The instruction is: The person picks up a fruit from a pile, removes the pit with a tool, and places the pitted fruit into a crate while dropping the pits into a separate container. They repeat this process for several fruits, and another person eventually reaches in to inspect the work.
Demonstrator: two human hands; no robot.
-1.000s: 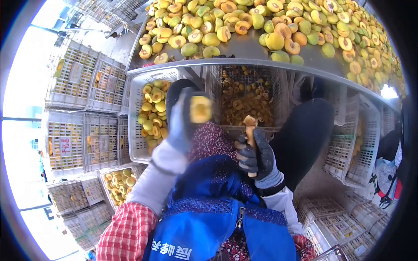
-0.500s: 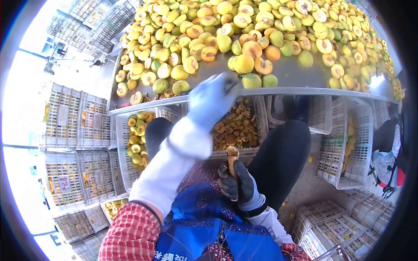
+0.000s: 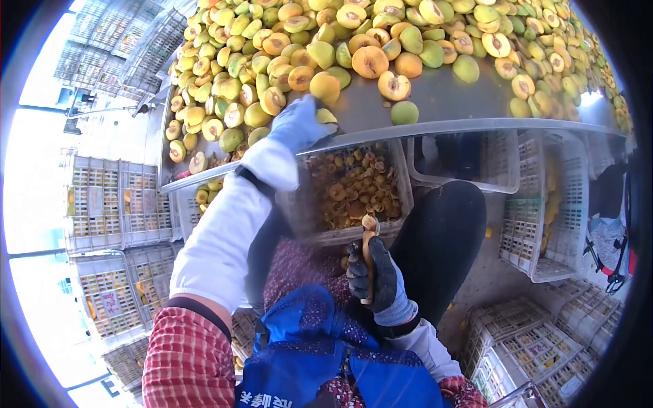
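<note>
My left hand (image 3: pixel 296 126), in a blue glove, is at the front edge of the metal table, blurred by motion. Its fingers are against a yellow-green peach half (image 3: pixel 325 117), and an orange-yellow peach (image 3: pixel 325 87) lies just beyond them. How the fingers are bent does not show clearly. Low between my knees, my right hand (image 3: pixel 381 275), in a dark-palmed glove, is wrapped round a wooden-handled pitting spoon (image 3: pixel 369 255), its rounded tip pointing up. Halved peaches (image 3: pixel 286 44) are heaped across the table (image 3: pixel 462 102).
Below the table edge, a crate (image 3: pixel 406 187) holds brown pits and scraps. To its right are an open bin (image 3: pixel 507 160) and a tall crate (image 3: pixel 564 224) with peaches. Stacked crates stand at left (image 3: pixel 95 204) and lower right (image 3: pixel 530 353).
My left hand has swept left along the table edge, and a couple of peaches near it have shifted left too. My right hand still grips the spoon. The view has shifted slightly.
</note>
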